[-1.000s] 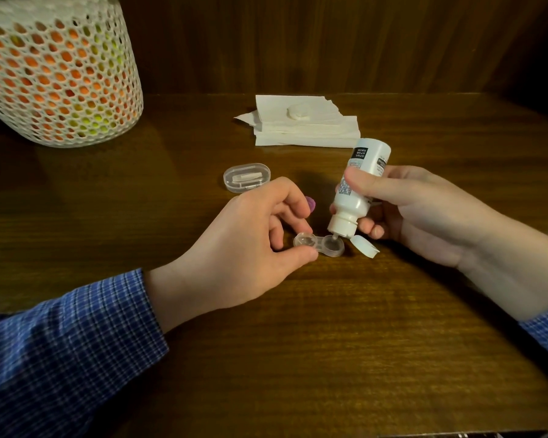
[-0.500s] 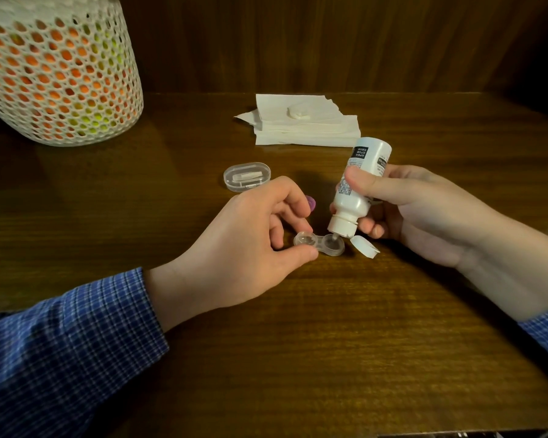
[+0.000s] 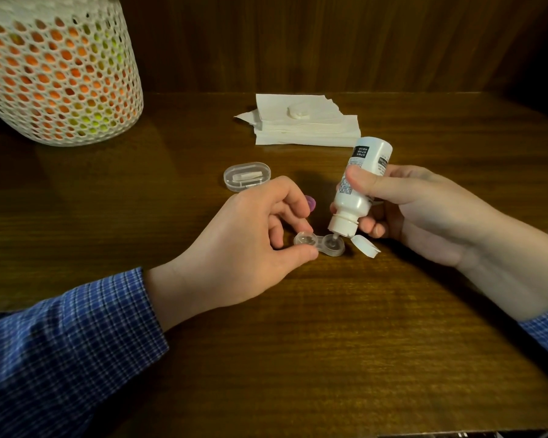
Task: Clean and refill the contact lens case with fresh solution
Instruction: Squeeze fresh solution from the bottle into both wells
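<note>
A clear lens case (image 3: 318, 245) is lying flat on the wooden table (image 3: 298, 343), its two round wells side by side and both uncovered. The left hand (image 3: 244, 245) is pinching the left well, thumb on the near rim and a fingertip on the far rim, so its grip is closing on the case itself. The right hand (image 3: 418, 213) is clamping a small white bottle (image 3: 359, 188), thumb across the label and the other fingers wrapping behind. The bottle is tilting steeply, base up and away, with its nozzle pointing down into the right well; whether the tip is touching the well cannot be told. The bottle's flip cap (image 3: 366, 246) is hanging open beside the nozzle, just right of the case. A purple cap (image 3: 405, 203) is peeking out behind the left fingers. A clear oval box (image 3: 246, 176) is sitting farther back on the left, a stack of white tissues (image 3: 307, 128) with a white cap (image 3: 299, 110) on top is lying behind, and a mesh basket (image 3: 57, 74) is standing at the far left corner. Both sleeves (image 3: 67, 349) are showing blue check.
</note>
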{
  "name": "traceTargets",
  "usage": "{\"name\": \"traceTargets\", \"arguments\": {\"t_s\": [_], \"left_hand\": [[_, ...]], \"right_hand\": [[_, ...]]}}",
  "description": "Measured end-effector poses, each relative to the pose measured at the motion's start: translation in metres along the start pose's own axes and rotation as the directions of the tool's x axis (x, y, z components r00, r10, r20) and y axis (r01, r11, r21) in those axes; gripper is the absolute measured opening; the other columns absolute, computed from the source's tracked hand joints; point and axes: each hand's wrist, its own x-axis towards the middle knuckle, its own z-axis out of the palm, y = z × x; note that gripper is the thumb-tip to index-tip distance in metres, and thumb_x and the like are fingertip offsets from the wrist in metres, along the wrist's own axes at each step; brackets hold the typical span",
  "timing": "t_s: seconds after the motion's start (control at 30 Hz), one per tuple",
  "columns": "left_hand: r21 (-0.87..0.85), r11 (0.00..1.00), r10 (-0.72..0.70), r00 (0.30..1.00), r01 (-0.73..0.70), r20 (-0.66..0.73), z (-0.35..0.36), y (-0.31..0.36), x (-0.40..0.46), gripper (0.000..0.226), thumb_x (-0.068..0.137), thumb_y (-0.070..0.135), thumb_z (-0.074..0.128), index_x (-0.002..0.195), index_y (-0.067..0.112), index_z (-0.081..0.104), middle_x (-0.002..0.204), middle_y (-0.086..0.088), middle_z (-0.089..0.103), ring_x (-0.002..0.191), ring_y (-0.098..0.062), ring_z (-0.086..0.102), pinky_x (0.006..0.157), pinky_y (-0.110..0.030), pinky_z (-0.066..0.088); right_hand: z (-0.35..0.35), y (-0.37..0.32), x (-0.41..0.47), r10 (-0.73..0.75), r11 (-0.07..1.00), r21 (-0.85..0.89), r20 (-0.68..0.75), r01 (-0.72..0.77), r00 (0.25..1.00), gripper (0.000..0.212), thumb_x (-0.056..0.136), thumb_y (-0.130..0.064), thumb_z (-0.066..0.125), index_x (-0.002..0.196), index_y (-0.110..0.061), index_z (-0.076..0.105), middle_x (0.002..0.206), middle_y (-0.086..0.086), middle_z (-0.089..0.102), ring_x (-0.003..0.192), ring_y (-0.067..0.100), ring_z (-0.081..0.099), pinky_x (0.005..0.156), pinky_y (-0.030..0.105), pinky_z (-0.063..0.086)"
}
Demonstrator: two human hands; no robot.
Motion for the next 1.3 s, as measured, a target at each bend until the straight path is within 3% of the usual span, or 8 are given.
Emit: {"name": "traceTargets", "arguments": {"t_s": [0.67, 0.9, 1.03, 1.3], "left_hand": [[-0.001, 1.0, 0.001, 1.0, -0.001, -0.002, -0.0006, -0.0001, -0.0006, 0.037, 0.08, 0.019, 0.088, 0.108, 0.022, 0.064, 0.095, 0.013, 0.074, 0.067, -0.015, 0.064, 0.06, -0.027, 0.06], [0.001, 1.0, -0.006, 1.0, 0.006, 0.004, -0.0005, 0.001, -0.0004, 0.037, 0.08, 0.019, 0.088, 0.108, 0.021, 0.064, 0.095, 0.012, 0.075, 0.067, -0.017, 0.065, 0.06, -0.027, 0.06], [0.002, 1.0, -0.011, 1.0, 0.011, 0.009, -0.0006, 0.0007, -0.0005, 0.037, 0.081, 0.019, 0.088, 0.109, 0.021, 0.064, 0.095, 0.012, 0.075, 0.068, -0.02, 0.066, 0.06, -0.03, 0.061], [0.003, 1.0, -0.011, 1.0, 0.011, 0.004, -0.0002, -0.0002, -0.0003, 0.037, 0.08, 0.02, 0.088, 0.107, 0.024, 0.063, 0.095, 0.013, 0.075, 0.067, -0.015, 0.065, 0.059, -0.02, 0.058]], "right_hand": [[-0.0002, 0.0001, 0.0024, -0.006, 1.0, 0.016, -0.007, 0.006, 1.0, 0.049, 0.069, -0.044, 0.079, 0.102, -0.009, 0.071, 0.096, 0.02, 0.067, 0.052, 0.009, 0.057, 0.042, 0.018, 0.047], [-0.0006, -0.0005, 0.0021, 0.009, 1.0, 0.011, -0.01, -0.009, 1.0, 0.05, 0.069, -0.043, 0.078, 0.103, -0.007, 0.07, 0.078, 0.01, 0.069, 0.049, 0.008, 0.058, 0.041, 0.018, 0.046], [-0.0008, -0.0012, 0.0019, 0.014, 1.0, 0.017, -0.009, -0.014, 1.0, 0.052, 0.069, -0.043, 0.078, 0.105, -0.007, 0.07, 0.082, 0.011, 0.07, 0.05, 0.009, 0.057, 0.042, 0.017, 0.047], [-0.0002, -0.0006, 0.0011, 0.015, 1.0, 0.007, 0.013, -0.015, 1.0, 0.047, 0.074, -0.041, 0.075, 0.106, -0.007, 0.069, 0.074, 0.007, 0.07, 0.051, 0.009, 0.057, 0.043, 0.017, 0.047]]}}
